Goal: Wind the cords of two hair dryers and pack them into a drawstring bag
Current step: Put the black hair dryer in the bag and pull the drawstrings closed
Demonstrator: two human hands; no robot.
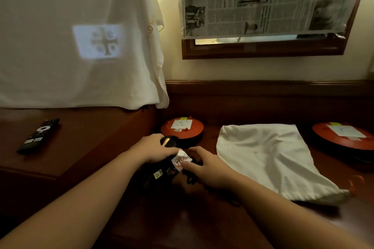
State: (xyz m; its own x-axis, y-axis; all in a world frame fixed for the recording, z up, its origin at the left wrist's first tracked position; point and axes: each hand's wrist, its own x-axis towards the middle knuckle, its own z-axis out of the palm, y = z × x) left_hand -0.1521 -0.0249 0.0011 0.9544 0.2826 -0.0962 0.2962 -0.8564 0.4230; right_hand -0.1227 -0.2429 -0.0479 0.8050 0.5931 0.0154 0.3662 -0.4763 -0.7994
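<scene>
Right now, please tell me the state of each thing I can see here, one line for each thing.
Left hand: grips the black hair dryer, fingers curled over its top.
Right hand: pinches the white warning tag on the cord.
Cord: loose on the desk, not yet wound.
Drawstring bag: lies flat and crumpled on the desk, nothing visibly packed.
Remote control: lies untouched on the left counter.
Mirror: covered with newspaper.

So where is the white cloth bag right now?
In the head view, the white cloth drawstring bag lies flat on the dark wooden desk, on the right, between two round red discs and just beyond the right hand.
</scene>
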